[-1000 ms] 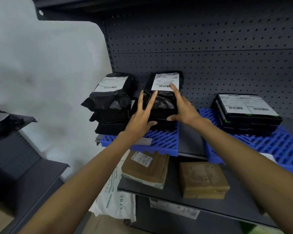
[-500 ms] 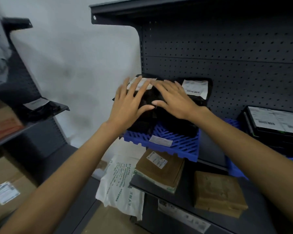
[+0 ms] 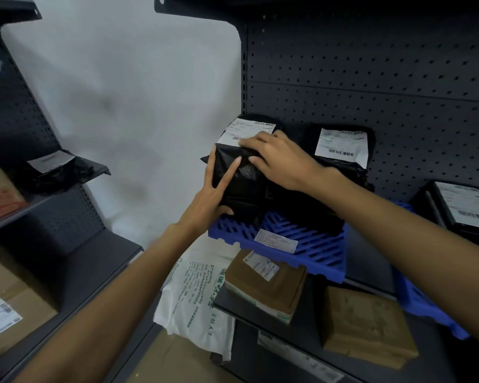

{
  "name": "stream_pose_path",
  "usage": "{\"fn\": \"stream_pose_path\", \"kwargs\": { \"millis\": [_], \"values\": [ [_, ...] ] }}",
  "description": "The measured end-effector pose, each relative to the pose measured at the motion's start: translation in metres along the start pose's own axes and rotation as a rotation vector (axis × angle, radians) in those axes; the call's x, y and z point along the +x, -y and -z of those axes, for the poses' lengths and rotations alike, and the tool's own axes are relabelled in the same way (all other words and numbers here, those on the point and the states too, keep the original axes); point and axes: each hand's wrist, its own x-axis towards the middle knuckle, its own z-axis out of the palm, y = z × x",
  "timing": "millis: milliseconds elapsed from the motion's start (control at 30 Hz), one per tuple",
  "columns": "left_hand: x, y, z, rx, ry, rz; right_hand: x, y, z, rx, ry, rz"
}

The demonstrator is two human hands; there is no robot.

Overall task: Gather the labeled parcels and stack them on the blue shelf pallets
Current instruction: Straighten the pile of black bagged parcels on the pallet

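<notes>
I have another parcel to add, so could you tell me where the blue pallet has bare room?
The blue pallet is bare along its front, around the loose label. Its back is crowded with two black parcel stacks.

Two stacks of black labeled parcels (image 3: 241, 172) (image 3: 340, 161) sit side by side along the back edge of my blue pallet (image 3: 310, 252), white labels facing up.

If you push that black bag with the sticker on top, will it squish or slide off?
The black bag is probably squishy: its plastic is wrinkled and loose under the left hand and right hand. It may slide, since the film looks glossy. It sits near the blue pallet's left edge, so a hard push could tip it off.
</notes>
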Motion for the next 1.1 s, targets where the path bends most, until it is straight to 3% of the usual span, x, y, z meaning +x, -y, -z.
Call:
{"fn": "stream_pose_path", "kwargs": {
  "millis": [267, 667, 1100],
  "values": [
    [0.037, -0.010, -0.034, -0.054, -0.033, -0.068, 0.011, -0.043, 0.016, 0.025, 0.090, -0.060],
    [0.040, -0.019, -0.038, -0.096, -0.048, -0.091, -0.009, -0.048, 0.019, 0.005, 0.014, -0.045],
    [0.027, -0.055, 0.004, 0.303, 0.053, -0.029, -0.040, -0.040, 0.023, -0.082, 0.056, -0.136]
  ]
}}
